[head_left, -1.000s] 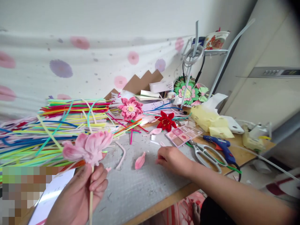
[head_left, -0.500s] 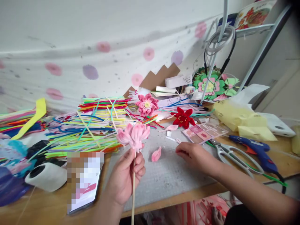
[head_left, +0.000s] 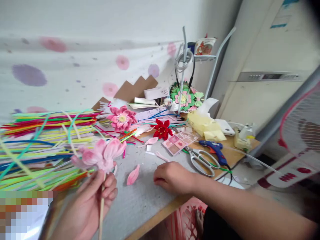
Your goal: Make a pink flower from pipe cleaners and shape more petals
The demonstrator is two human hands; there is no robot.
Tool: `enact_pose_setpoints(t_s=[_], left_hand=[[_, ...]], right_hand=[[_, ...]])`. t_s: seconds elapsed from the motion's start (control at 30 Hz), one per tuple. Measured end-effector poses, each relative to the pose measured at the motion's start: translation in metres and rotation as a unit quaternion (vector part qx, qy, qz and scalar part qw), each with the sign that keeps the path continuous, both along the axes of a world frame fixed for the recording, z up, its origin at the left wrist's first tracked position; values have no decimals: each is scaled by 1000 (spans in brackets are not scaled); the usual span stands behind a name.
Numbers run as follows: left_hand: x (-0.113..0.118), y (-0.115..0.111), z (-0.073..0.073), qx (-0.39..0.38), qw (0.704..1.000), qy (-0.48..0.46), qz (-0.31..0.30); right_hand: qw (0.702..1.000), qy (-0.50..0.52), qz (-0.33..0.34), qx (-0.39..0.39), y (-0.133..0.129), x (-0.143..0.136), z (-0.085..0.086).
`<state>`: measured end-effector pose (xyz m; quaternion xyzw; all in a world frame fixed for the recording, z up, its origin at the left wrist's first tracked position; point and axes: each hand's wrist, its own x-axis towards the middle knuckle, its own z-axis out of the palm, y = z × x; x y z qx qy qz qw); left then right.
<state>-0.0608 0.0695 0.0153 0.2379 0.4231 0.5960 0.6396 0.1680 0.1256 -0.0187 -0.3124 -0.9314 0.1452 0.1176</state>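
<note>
Between the thumb and fingers of my left hand (head_left: 93,196) is the thin wooden stem of a fuzzy pink flower (head_left: 103,156), its petals spread above the grip. My right hand (head_left: 170,176) rests on the grey cutting mat (head_left: 140,206) with its fingers curled under; nothing shows in them. A loose pink petal (head_left: 133,175) lies on the mat between both hands. Farther up lie another pale pink petal (head_left: 151,141) and a short pinkish strip (head_left: 162,156), which is close to the right hand.
Bundles of pipe cleaners (head_left: 50,143) cover the left side. Beyond the mat are a pink flower (head_left: 122,118), a red flower (head_left: 162,129) and a makeup palette (head_left: 178,142). Scissors (head_left: 202,161) and a blue glue gun (head_left: 215,150) lie right. A fan (head_left: 302,133) stands beyond the table.
The view has swung right, bringing the fan and a white cabinet in. My left hand still grips the flower's stem. My right hand sits a little nearer the table's front edge.
</note>
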Motion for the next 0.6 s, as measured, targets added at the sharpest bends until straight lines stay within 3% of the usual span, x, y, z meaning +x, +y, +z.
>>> enact_pose_setpoints(t_s=[0.27, 0.47, 0.6], left_hand=[[8, 10, 5, 24, 995, 97, 4], [16, 12, -4, 16, 999, 41, -17], [14, 22, -12, 21, 999, 29, 4]], right_hand=[[1000, 8, -25, 6, 9, 14, 1], [989, 85, -119, -14, 29, 32, 3], [980, 108, -165, -12, 39, 42, 0]])
